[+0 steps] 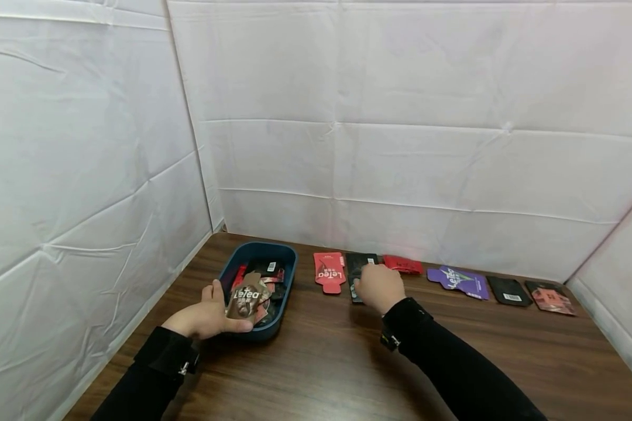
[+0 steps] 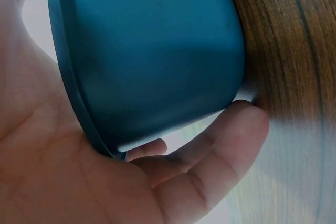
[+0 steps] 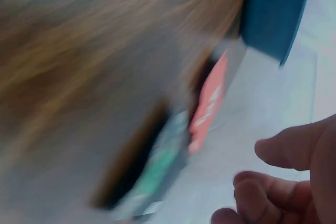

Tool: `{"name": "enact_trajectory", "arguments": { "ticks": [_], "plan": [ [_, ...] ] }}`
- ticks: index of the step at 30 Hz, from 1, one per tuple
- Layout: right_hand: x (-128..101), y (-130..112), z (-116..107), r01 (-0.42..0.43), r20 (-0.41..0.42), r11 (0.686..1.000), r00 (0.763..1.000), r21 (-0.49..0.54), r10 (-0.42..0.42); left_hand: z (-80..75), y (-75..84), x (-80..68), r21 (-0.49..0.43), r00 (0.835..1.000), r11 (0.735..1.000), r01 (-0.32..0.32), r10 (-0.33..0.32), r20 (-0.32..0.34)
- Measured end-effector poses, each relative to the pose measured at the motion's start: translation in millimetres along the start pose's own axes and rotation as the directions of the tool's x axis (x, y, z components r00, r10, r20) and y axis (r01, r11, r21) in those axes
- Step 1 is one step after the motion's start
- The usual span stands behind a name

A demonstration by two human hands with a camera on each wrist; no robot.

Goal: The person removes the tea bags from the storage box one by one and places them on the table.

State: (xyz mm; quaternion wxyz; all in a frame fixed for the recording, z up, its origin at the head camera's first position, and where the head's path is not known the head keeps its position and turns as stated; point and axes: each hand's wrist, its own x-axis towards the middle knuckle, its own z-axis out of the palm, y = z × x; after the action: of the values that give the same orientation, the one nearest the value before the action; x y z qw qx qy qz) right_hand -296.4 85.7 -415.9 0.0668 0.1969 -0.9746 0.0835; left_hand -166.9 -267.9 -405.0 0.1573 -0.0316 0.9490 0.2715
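A dark blue plastic bin (image 1: pixel 293 275) stands at the left of the table, filled with mixed sachets. On top of the pile lies a brown LeTea sachet (image 1: pixel 244 297). My left hand (image 1: pixel 205 313) holds the bin's near left corner; in the left wrist view its fingers (image 2: pixel 210 166) curl round the outside wall. Over a black-and-green sachet (image 1: pixel 355 268) in the back row is my right hand (image 1: pixel 380 287), partly hiding it. The right wrist view shows that hand's thumb apart from loosely bent fingers (image 3: pixel 257 198), nothing between them, with the blurred sachet below.
Along the back edge lie a coral-red LeTea sachet (image 1: pixel 329 270), a red sachet (image 1: pixel 402 264), a purple LeTea sachet (image 1: pixel 459 282), a black sachet (image 1: pixel 508 290) and a reddish picture sachet (image 1: pixel 551 297). White cloth walls (image 1: pixel 416 164) enclose the brown wooden table (image 1: pixel 316 368).
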Motion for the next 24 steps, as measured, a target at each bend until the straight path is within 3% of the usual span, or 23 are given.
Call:
{"name": "enact_trajectory", "arguments": {
  "ticks": [3,6,11,14,16,21,24],
  "plan": [
    [3,-22,-3,0.107,-0.135,0.986,0.983,-0.13,-0.124,-1.1,1.6,-1.0,0.015,1.0,1.0,-0.002,0.002,-0.002],
    [6,-45,-7,0.242,-0.204,0.952,0.938,-0.19,-0.279,-1.2,1.6,-1.0,0.02,1.0,1.0,0.0,0.0,-0.004],
    [7,-90,-11,0.433,-0.189,0.863,0.853,-0.262,-0.486,-0.3,-0.2,-0.7,0.008,1.0,1.0,0.011,-0.011,0.004],
    [9,-115,-10,0.497,-0.161,0.818,0.817,-0.289,-0.553,0.8,-1.3,0.9,0.006,1.0,1.0,0.014,-0.014,0.003],
    [9,-129,-8,0.515,-0.139,0.804,0.81,-0.297,-0.57,1.6,-0.7,1.8,0.001,1.0,1.0,0.019,-0.019,0.001],
    [12,-154,-1,0.524,-0.077,0.79,0.816,-0.318,-0.572,1.9,1.4,0.9,-0.009,1.0,1.0,0.028,-0.028,0.007],
    [16,-165,4,0.556,-0.048,0.777,0.803,-0.296,-0.594,1.0,0.2,-0.4,-0.011,1.0,1.0,0.027,-0.027,-0.004]
  ]
}}
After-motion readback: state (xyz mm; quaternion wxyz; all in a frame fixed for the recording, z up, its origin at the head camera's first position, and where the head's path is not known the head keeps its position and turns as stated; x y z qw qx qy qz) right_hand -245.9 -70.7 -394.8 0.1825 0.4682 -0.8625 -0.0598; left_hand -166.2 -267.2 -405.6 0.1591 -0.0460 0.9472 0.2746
